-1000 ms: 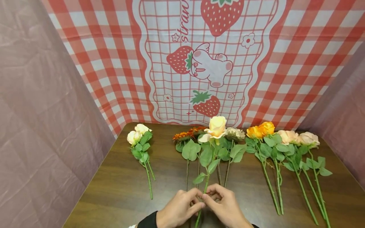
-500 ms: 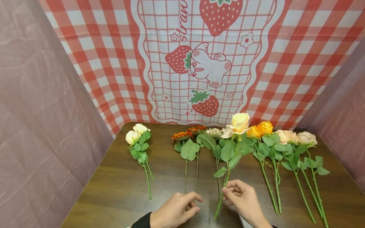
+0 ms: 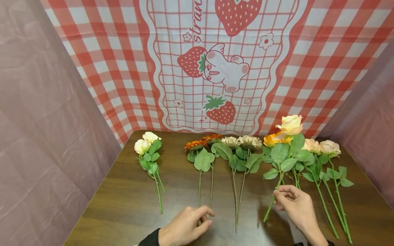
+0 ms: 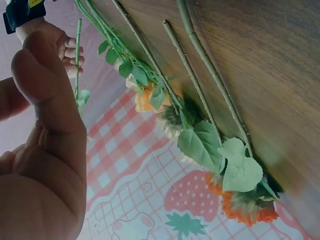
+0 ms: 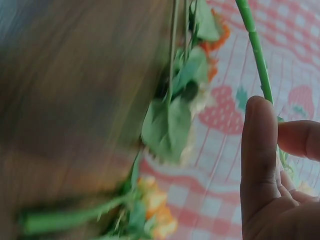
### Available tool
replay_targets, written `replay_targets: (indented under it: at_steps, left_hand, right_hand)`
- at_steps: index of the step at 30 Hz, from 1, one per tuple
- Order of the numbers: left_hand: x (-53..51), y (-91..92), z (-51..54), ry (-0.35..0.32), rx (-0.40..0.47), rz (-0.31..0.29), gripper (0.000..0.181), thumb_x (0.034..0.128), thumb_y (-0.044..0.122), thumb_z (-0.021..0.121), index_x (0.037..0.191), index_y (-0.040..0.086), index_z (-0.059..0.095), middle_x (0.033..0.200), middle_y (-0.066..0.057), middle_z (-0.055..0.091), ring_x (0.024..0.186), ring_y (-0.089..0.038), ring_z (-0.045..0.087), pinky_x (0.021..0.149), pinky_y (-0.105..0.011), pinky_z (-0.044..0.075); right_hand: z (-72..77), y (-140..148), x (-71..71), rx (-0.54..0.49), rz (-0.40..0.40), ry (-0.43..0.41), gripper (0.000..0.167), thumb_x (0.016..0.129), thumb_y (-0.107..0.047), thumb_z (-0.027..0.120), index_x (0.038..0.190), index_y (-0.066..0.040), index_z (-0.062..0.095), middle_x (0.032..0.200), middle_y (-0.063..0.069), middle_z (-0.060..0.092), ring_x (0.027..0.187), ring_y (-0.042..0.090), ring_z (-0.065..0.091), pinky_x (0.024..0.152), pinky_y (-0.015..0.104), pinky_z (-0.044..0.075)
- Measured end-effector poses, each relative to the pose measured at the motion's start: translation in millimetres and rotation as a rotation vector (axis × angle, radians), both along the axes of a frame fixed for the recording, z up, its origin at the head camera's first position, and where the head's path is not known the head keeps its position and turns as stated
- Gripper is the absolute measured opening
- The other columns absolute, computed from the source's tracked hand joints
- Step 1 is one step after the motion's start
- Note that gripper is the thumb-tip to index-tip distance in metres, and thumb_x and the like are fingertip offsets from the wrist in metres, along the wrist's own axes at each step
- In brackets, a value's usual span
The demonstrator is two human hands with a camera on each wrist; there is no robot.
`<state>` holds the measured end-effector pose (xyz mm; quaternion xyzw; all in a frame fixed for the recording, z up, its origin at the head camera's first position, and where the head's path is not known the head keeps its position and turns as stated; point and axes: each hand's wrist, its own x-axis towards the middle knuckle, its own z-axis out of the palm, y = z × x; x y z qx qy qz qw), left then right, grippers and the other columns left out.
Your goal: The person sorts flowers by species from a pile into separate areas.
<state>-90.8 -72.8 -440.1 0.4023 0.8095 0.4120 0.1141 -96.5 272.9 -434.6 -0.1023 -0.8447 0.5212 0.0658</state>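
In the head view my right hand (image 3: 297, 210) pinches the green stem of a pale yellow rose (image 3: 290, 125) between thumb and fingers. The rose is upright and raised over orange roses (image 3: 270, 139) that it partly covers. In the right wrist view its stem (image 5: 259, 60) passes behind the thumb. My left hand (image 3: 186, 225) holds nothing, its fingers loosely curled above the table near the stems of two orange daisy-like flowers (image 3: 196, 145). Two white daisy-like flowers (image 3: 250, 142) lie between the hands.
Two cream roses (image 3: 142, 147) lie at the left of the brown wooden table (image 3: 123, 208). Pale peach roses (image 3: 329, 148) lie at the right. A red checked strawberry cloth (image 3: 227, 73) hangs behind, with a mauve curtain (image 3: 46, 136) on the left.
The left hand has let go of the yellow rose's stem and drawn slightly left. My right hand has carried the rose rightward, from over the white flowers to over the orange roses.
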Motion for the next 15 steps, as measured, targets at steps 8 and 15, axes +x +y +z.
replay_targets:
  at_steps: [8, 15]
  left_hand:
    - [1.4, -3.7, -0.7, -0.002, -0.017, 0.009, 0.019, 0.1044, 0.017, 0.052, 0.118, 0.007, 0.062, 0.086, -0.003, 0.073, 0.071, 0.007, 0.060, 0.064, -0.012, 0.046]
    - [2.1, -3.0, -2.0, 0.023, -0.025, 0.005, 0.018, 0.1035, 0.015, 0.054, 0.116, 0.007, 0.063, 0.084, -0.001, 0.073, 0.071, 0.008, 0.059, 0.064, -0.009, 0.045]
  right_hand:
    - [-0.3, 44.4, -0.9, 0.194, -0.051, -0.002, 0.032, 0.098, -0.016, 0.063, 0.115, 0.011, 0.062, 0.082, 0.015, 0.072, 0.061, 0.015, 0.068, 0.056, 0.031, 0.057]
    - [-0.6, 82.3, 2.6, 0.442, -0.078, -0.015, 0.033, 0.098, -0.019, 0.059, 0.112, 0.010, 0.065, 0.082, 0.014, 0.072, 0.055, 0.009, 0.063, 0.050, 0.028, 0.050]
